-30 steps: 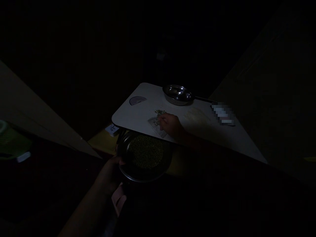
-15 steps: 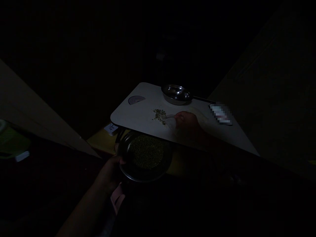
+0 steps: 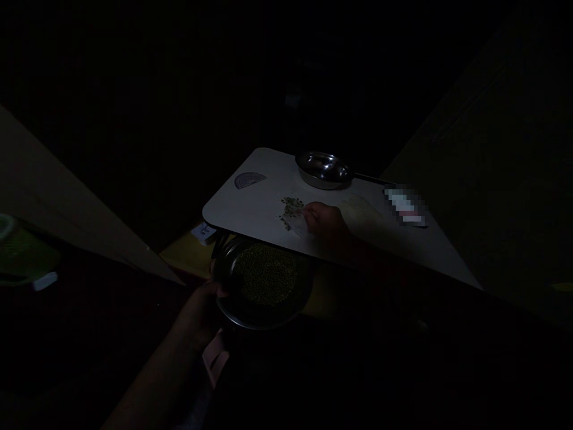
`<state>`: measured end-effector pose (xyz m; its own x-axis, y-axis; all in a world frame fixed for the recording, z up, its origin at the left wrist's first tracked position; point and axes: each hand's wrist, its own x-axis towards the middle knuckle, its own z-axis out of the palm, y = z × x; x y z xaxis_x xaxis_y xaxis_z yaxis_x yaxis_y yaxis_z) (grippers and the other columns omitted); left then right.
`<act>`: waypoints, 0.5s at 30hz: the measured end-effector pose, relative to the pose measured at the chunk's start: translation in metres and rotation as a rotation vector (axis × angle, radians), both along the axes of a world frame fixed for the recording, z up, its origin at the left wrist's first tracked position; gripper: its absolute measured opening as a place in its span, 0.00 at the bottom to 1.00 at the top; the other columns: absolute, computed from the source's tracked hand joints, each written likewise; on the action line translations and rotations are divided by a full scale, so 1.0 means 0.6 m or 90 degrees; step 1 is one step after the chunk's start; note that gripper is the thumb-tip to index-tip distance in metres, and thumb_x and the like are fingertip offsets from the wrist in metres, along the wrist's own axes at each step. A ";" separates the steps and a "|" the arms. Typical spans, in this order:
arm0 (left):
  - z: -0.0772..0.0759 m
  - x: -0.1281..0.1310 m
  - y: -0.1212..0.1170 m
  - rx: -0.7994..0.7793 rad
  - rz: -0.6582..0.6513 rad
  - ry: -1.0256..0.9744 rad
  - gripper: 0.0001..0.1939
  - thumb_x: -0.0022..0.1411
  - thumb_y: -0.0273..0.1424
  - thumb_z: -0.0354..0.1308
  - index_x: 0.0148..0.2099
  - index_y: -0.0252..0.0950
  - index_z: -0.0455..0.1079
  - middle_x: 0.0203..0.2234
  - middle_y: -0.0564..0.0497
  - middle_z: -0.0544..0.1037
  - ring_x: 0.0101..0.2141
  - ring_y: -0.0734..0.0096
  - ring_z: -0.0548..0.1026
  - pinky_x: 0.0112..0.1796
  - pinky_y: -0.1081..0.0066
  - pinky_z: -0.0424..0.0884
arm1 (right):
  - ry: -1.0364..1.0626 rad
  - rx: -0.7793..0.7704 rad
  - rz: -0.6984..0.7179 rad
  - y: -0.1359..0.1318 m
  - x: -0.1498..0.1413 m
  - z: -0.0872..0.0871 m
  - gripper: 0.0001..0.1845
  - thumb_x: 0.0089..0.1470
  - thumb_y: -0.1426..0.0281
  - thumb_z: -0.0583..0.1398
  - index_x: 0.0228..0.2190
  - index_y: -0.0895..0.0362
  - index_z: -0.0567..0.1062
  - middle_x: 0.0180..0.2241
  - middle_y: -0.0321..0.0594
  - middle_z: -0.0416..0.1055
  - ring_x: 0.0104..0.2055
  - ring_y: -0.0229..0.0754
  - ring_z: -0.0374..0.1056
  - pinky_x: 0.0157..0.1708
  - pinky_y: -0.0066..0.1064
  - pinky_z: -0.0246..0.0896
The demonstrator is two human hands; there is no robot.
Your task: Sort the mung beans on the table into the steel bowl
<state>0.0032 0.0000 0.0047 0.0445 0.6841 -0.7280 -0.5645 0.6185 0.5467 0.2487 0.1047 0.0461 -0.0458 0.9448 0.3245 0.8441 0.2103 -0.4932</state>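
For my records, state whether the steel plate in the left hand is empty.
Not empty: the steel plate in the left hand holds a heap of small green beans across its middle, with its rim bare.

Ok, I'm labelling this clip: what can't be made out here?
- Pixelated object at the table's right end: blurred in the head view.
- Green bits on the table: too small to identify.
- Whatever lies under the right hand: hidden by it.
- Metal dish held by the left hand: underside lost in darkness.
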 end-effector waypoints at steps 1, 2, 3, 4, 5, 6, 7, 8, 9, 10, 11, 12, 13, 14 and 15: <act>0.001 0.000 0.000 -0.007 -0.004 0.019 0.09 0.34 0.17 0.54 0.21 0.34 0.66 0.12 0.53 0.66 0.15 0.75 0.64 0.17 0.76 0.61 | 0.009 -0.003 0.010 0.003 -0.006 0.000 0.11 0.52 0.70 0.54 0.30 0.57 0.77 0.22 0.39 0.72 0.27 0.40 0.66 0.30 0.31 0.59; 0.002 0.001 0.000 -0.010 -0.005 0.030 0.09 0.34 0.17 0.54 0.22 0.34 0.66 0.12 0.54 0.66 0.16 0.75 0.64 0.18 0.76 0.61 | 0.019 -0.009 0.019 0.005 -0.011 0.002 0.11 0.53 0.70 0.54 0.31 0.58 0.77 0.22 0.38 0.71 0.26 0.40 0.66 0.30 0.31 0.59; 0.003 0.001 0.000 -0.010 -0.005 0.037 0.09 0.33 0.17 0.54 0.22 0.34 0.67 0.13 0.54 0.66 0.16 0.75 0.64 0.18 0.76 0.62 | 0.028 -0.017 0.024 0.006 -0.014 0.004 0.11 0.53 0.70 0.54 0.31 0.58 0.77 0.21 0.38 0.71 0.26 0.40 0.66 0.30 0.31 0.59; 0.005 0.002 0.000 -0.008 -0.005 0.038 0.10 0.33 0.18 0.54 0.22 0.35 0.67 0.13 0.54 0.66 0.16 0.76 0.65 0.19 0.76 0.62 | 0.036 -0.025 0.025 0.006 -0.016 0.007 0.12 0.54 0.69 0.54 0.32 0.58 0.77 0.21 0.38 0.71 0.26 0.40 0.66 0.30 0.31 0.59; 0.006 0.002 -0.001 -0.007 -0.008 0.040 0.09 0.33 0.18 0.54 0.22 0.35 0.66 0.13 0.55 0.66 0.16 0.76 0.64 0.19 0.76 0.61 | 0.042 -0.030 0.021 0.004 -0.016 0.010 0.12 0.54 0.69 0.54 0.32 0.59 0.77 0.22 0.39 0.71 0.26 0.40 0.66 0.30 0.32 0.59; 0.007 0.003 -0.001 -0.006 -0.012 0.041 0.09 0.33 0.18 0.54 0.21 0.35 0.66 0.12 0.55 0.66 0.16 0.76 0.64 0.18 0.76 0.61 | 0.046 -0.031 0.014 0.000 -0.015 0.013 0.12 0.53 0.69 0.55 0.32 0.59 0.78 0.22 0.39 0.71 0.26 0.40 0.66 0.30 0.32 0.59; 0.007 0.003 -0.001 -0.003 -0.013 0.041 0.09 0.33 0.18 0.54 0.21 0.35 0.66 0.12 0.55 0.66 0.15 0.76 0.63 0.18 0.76 0.60 | 0.049 -0.031 0.012 -0.006 -0.013 0.016 0.12 0.53 0.69 0.55 0.31 0.60 0.78 0.23 0.40 0.72 0.27 0.40 0.66 0.30 0.32 0.59; 0.007 0.003 -0.001 -0.001 -0.017 0.038 0.09 0.32 0.18 0.54 0.20 0.35 0.66 0.12 0.55 0.66 0.15 0.76 0.64 0.18 0.76 0.61 | 0.050 -0.031 0.016 -0.013 -0.010 0.018 0.12 0.53 0.69 0.55 0.30 0.60 0.78 0.24 0.40 0.72 0.27 0.40 0.67 0.30 0.32 0.59; 0.007 0.003 -0.001 -0.002 -0.022 0.037 0.08 0.32 0.19 0.55 0.20 0.35 0.66 0.11 0.54 0.66 0.15 0.75 0.64 0.18 0.75 0.61 | 0.050 -0.032 0.026 -0.022 -0.006 0.019 0.12 0.53 0.69 0.54 0.30 0.60 0.78 0.24 0.40 0.72 0.27 0.40 0.67 0.30 0.31 0.59; 0.006 0.003 -0.001 -0.002 -0.025 0.035 0.08 0.32 0.19 0.55 0.20 0.35 0.66 0.11 0.54 0.66 0.15 0.75 0.64 0.18 0.75 0.62 | 0.046 -0.034 0.044 -0.030 -0.003 0.020 0.13 0.53 0.69 0.54 0.29 0.59 0.78 0.24 0.39 0.73 0.27 0.40 0.67 0.30 0.31 0.59; 0.006 0.002 -0.001 -0.001 -0.028 0.032 0.08 0.32 0.19 0.55 0.21 0.35 0.66 0.12 0.54 0.67 0.16 0.74 0.65 0.18 0.75 0.62 | 0.040 -0.038 0.064 -0.039 0.000 0.021 0.13 0.53 0.68 0.54 0.29 0.59 0.78 0.24 0.39 0.73 0.27 0.39 0.67 0.30 0.31 0.59; 0.006 0.002 0.000 0.001 -0.031 0.030 0.09 0.33 0.19 0.55 0.21 0.36 0.66 0.12 0.53 0.68 0.16 0.73 0.66 0.18 0.74 0.63 | 0.033 -0.039 0.079 -0.046 0.003 0.022 0.13 0.53 0.68 0.54 0.29 0.59 0.78 0.24 0.39 0.73 0.27 0.39 0.68 0.30 0.30 0.59; 0.006 0.002 -0.001 0.001 -0.033 0.030 0.09 0.33 0.19 0.55 0.21 0.36 0.66 0.13 0.53 0.69 0.16 0.72 0.66 0.18 0.73 0.63 | 0.026 -0.040 0.088 -0.053 0.006 0.022 0.13 0.53 0.68 0.54 0.29 0.58 0.78 0.24 0.39 0.74 0.27 0.39 0.68 0.30 0.30 0.60; 0.006 0.002 -0.001 0.004 -0.035 0.030 0.09 0.33 0.19 0.55 0.21 0.36 0.65 0.13 0.52 0.69 0.16 0.71 0.67 0.18 0.73 0.63 | 0.019 -0.039 0.089 -0.057 0.008 0.022 0.13 0.53 0.68 0.54 0.29 0.58 0.78 0.25 0.39 0.75 0.28 0.39 0.69 0.31 0.30 0.60; 0.007 0.003 -0.001 0.008 -0.034 0.030 0.09 0.33 0.19 0.55 0.21 0.37 0.65 0.12 0.52 0.69 0.16 0.71 0.66 0.18 0.73 0.63 | 0.011 -0.038 0.085 -0.061 0.010 0.022 0.12 0.53 0.68 0.54 0.29 0.58 0.78 0.26 0.39 0.76 0.28 0.39 0.69 0.31 0.30 0.61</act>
<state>0.0048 -0.0004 0.0090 0.0478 0.6904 -0.7219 -0.5043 0.6405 0.5792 0.2549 0.0682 0.0594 -0.1676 0.9481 0.2702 0.8018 0.2906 -0.5221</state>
